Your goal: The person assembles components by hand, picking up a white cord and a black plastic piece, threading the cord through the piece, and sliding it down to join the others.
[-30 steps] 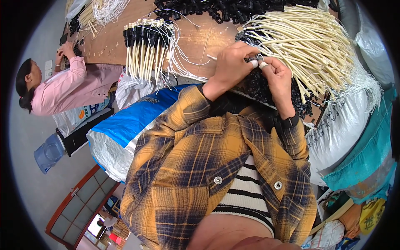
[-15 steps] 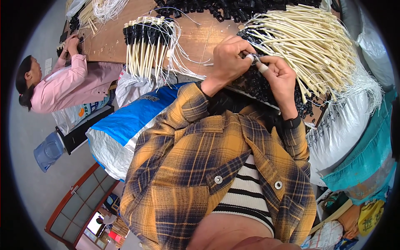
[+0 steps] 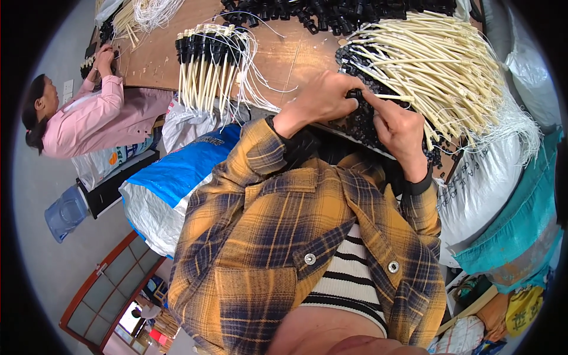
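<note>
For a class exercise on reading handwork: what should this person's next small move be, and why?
Probably the right hand should gently press the black fitting with its index finger while the left hand steadies it: the left thumb and fingers pinch the fitting, and the right index fingertip is close against it.

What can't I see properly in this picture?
All in the head view:
- Most of the small black part in the left hand: fingers cover it.
- Whether the right hand holds anything: its curled fingers hide the palm.
- The far side of the black connector pile: cut off by the upper edge.
- What the co-worker's hands hold: too small.
</note>
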The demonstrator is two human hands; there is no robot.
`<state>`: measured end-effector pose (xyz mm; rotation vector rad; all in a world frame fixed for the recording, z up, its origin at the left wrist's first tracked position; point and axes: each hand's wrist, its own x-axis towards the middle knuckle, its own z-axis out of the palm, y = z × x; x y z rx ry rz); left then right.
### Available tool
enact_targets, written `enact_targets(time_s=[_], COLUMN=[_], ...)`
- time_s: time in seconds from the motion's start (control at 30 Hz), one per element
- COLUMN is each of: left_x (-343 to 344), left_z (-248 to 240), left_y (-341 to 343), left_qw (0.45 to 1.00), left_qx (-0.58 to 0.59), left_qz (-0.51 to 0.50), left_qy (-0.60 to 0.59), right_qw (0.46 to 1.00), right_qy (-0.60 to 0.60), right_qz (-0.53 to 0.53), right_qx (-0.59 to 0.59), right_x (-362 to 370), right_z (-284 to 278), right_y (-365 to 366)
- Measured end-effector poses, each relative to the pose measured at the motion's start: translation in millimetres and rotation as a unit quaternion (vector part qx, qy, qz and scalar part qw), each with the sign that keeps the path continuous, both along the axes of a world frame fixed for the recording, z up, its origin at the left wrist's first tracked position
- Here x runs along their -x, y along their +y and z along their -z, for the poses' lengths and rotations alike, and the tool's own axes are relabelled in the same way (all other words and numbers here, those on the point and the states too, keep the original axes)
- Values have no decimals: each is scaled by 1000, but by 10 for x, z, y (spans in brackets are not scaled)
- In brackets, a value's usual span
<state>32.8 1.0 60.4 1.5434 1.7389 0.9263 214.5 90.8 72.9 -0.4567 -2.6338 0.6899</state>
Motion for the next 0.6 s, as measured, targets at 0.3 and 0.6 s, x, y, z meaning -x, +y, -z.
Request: enact_targets(time_s=[0.3,0.6], left_x=[-59,1161], left_z=[88,394], left_y=[-63,-607], left_qw=[965,820], left_qx=[-136,-93], left_qz=[-18,-348], left_qy=[223,444], right_qw=[922,999], right_qy=[45,-8], right_qz=[139,-16], right_qx=[358,48], right_x=[215,175], right_z=[124,111], right_y=[-144,-48])
